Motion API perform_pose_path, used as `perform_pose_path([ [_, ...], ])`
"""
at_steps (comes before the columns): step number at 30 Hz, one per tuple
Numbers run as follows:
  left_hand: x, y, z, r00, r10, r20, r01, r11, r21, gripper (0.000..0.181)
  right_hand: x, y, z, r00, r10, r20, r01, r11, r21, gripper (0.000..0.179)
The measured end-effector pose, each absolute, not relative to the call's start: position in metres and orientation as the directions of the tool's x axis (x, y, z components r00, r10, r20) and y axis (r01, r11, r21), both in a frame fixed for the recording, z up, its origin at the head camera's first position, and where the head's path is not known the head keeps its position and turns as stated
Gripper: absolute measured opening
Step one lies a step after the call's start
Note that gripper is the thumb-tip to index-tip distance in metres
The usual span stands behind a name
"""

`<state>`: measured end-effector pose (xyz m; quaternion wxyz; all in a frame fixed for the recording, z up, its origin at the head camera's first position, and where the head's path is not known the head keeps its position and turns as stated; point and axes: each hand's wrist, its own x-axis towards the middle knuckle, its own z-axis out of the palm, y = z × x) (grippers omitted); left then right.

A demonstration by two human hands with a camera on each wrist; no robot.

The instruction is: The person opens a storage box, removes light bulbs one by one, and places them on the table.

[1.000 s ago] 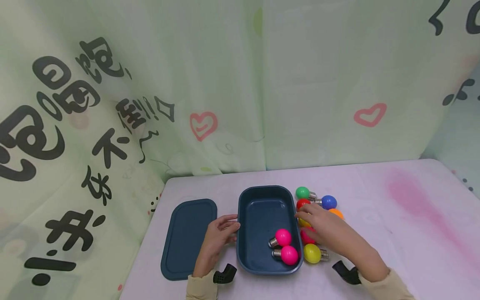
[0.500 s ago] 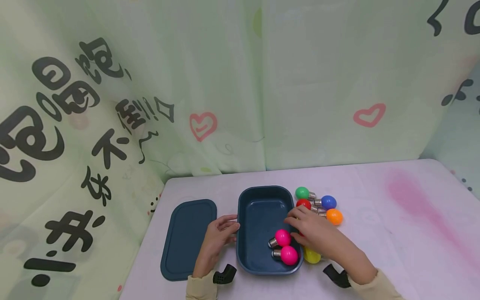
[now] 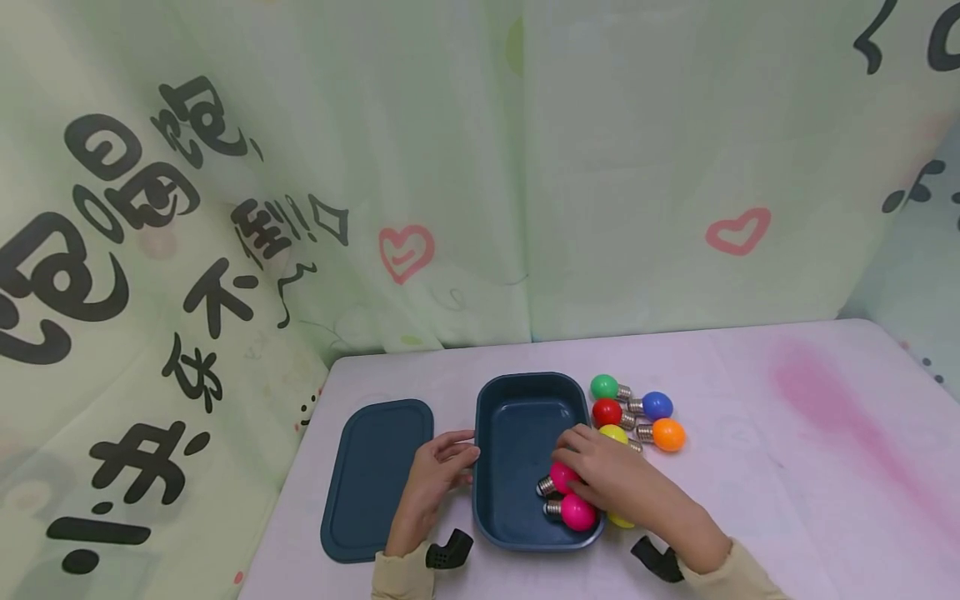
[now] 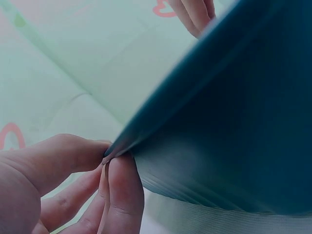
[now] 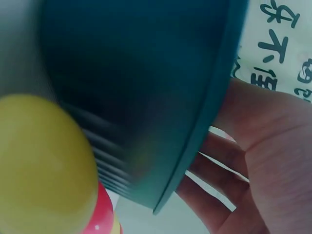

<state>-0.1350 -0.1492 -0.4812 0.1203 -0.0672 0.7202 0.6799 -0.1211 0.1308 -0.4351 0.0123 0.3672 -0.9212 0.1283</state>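
Note:
A dark blue plastic box (image 3: 525,539) stands on the table, two pink light bulbs (image 3: 577,511) lying inside at its near right. My left hand (image 3: 437,479) pinches the box's left rim between thumb and finger, plainly seen in the left wrist view. Reaching over the right rim, my right hand (image 3: 611,471) has its fingers inside the box, beside and partly over the bulbs. The box wall hides those fingertips in the right wrist view, so what they hold cannot be seen. Outside the right wall lie a yellow bulb (image 5: 44,165) and, behind it, a pinkish-red bulb (image 5: 101,214).
The matching flat lid (image 3: 378,479) lies left of the box. Several loose bulbs lie right of it: green (image 3: 603,387), red (image 3: 606,412), blue (image 3: 657,405), orange (image 3: 668,434) and another yellow bulb (image 3: 615,433). A printed curtain (image 3: 600,167) hangs behind the table.
My right hand has moved left, from above the loose bulbs across the rim into the box, uncovering the red, orange and farther yellow bulbs. My left hand and the box have stayed put.

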Motion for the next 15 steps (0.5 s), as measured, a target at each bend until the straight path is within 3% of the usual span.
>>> perform_pose_path([
  [15,-0.1357,-0.1500,-0.4828,-0.961,0.066,-0.268,-0.262,0.078,0.962,0.048,-0.1250,0.1213,-0.4434,-0.704,-0.707,0.072,-0.703,0.679,-0.212,0.028],
])
